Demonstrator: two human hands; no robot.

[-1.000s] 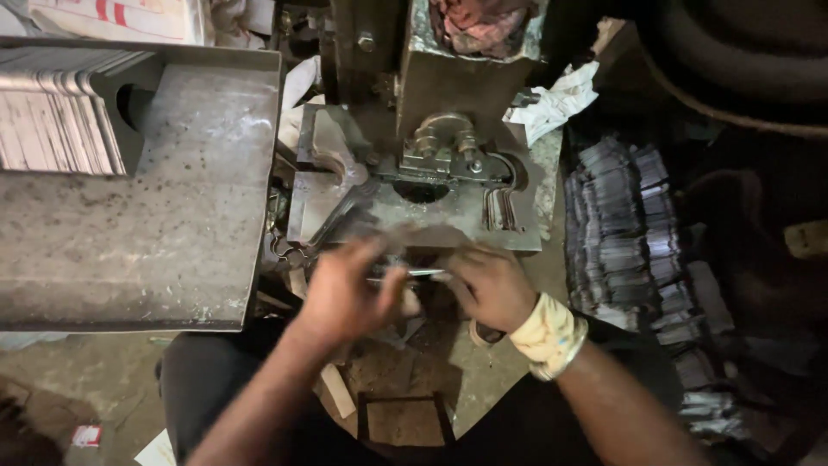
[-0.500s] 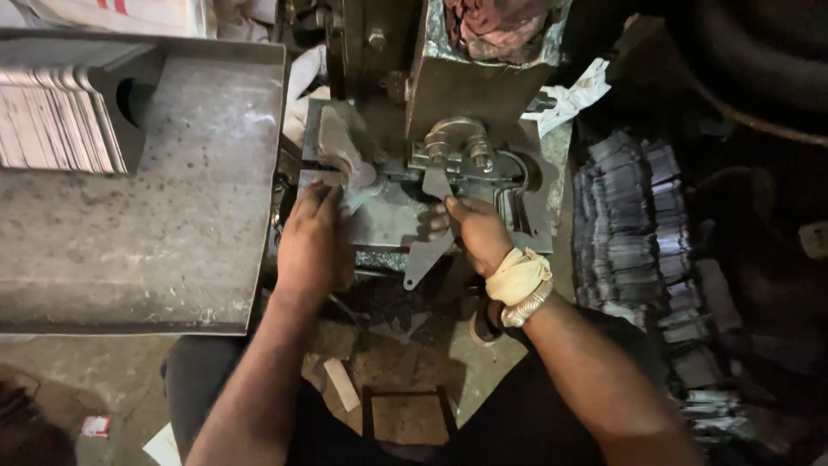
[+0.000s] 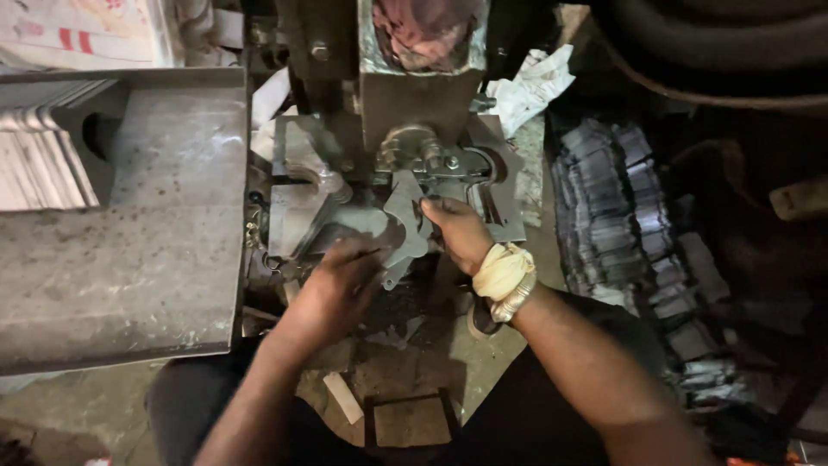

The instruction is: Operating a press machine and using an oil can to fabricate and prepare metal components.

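Head view, quick notes — my right hand now pinches the flat grey sheet-metal blank with the cut-out profile at its right edge, fingers closed on it, holding it tilted up just in front of the dark steel press die bed. Half a second back that hand was reaching up at the die; a full second back both hands were together low, over a thin piece. My left hand has dropped from the left side of the die to below the blank, fingers curled, touching the blank's lower left edge or something small there — can't tell if it grips. So the blank sits between my two hands, off the die rather than seated on it. Cream cloth wrap and metal bangle on my right wrist. Grey steel bench plate to the left, stacked dark stamped pieces to the right.
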